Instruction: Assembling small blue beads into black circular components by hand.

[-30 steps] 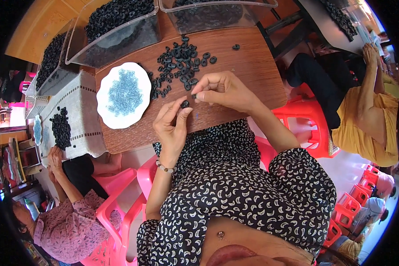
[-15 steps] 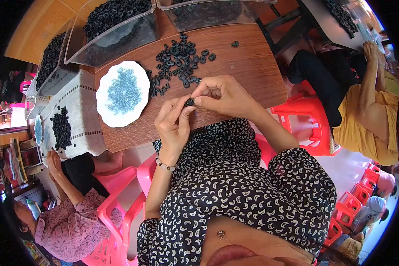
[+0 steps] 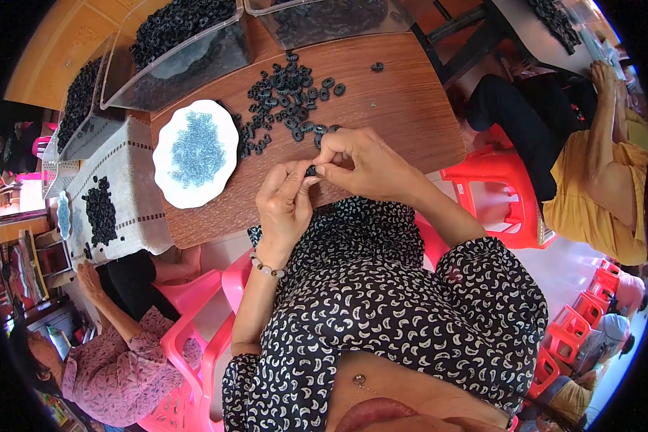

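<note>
Over the near edge of the wooden table my two hands meet, fingertips pinched together. Between them is a small black part (image 3: pixel 311 171), mostly covered by the fingers. My left hand (image 3: pixel 284 201) is closed on its left side, a beaded bracelet at the wrist. From the right, my right hand (image 3: pixel 363 167) pinches the same part with thumb and index finger. Just beyond the hands lies a loose pile of small black ring-shaped parts (image 3: pixel 286 90). A white scallop-edged plate (image 3: pixel 164 176) to the left holds many tiny bluish-grey pieces (image 3: pixel 198 147), too small to make out.
Clear plastic bins (image 3: pixel 180 72) full of black parts line the far edge. One black part (image 3: pixel 377 67) lies apart on the wooden table (image 3: pixel 403 108). At left, a person in a pink patterned shirt (image 3: pixel 122 367) sits by a cloth-covered table (image 3: pixel 133 209); another in yellow (image 3: pixel 590 194) sits right.
My hands stay pinched together on the black part, with the right fingers curled slightly more around it. The view has shifted a little. The left-hand person's hand has moved slightly down.
</note>
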### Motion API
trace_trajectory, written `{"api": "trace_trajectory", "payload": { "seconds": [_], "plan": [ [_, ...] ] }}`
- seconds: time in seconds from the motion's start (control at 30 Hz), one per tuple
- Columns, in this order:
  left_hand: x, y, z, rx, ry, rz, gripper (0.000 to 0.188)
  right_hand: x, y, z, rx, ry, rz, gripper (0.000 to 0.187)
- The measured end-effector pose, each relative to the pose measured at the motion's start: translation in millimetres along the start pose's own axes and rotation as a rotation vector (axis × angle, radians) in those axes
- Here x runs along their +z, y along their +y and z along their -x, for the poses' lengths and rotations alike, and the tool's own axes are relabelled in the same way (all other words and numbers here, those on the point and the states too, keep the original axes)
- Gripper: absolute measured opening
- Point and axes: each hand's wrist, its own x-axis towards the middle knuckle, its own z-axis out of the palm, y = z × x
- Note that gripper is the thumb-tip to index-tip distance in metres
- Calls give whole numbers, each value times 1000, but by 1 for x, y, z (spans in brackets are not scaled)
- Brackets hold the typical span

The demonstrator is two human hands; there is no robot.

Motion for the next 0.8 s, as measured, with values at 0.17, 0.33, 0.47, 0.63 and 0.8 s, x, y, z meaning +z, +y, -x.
{"api": "trace_trajectory", "payload": {
  "seconds": [0.17,0.33,0.47,0.63,0.8],
  "plan": [
    [1,-3,-1,67,-55,-86,28,0,5,0,-53,5,62,12],
    [1,3,-3,7,-24,-16,26,-15,4,-3,14,-69,29,11],
    [2,7,-8,-14,18,43,25,-21,20,-6,84,-152,-257,18],
    [-6,18,-17,-63,56,77,26,-30,18,-9,213,-164,-430,32],
    [-10,25,-28,59,83,-31,27,-25,28,-9,215,-397,-697,53]
  ]
}}
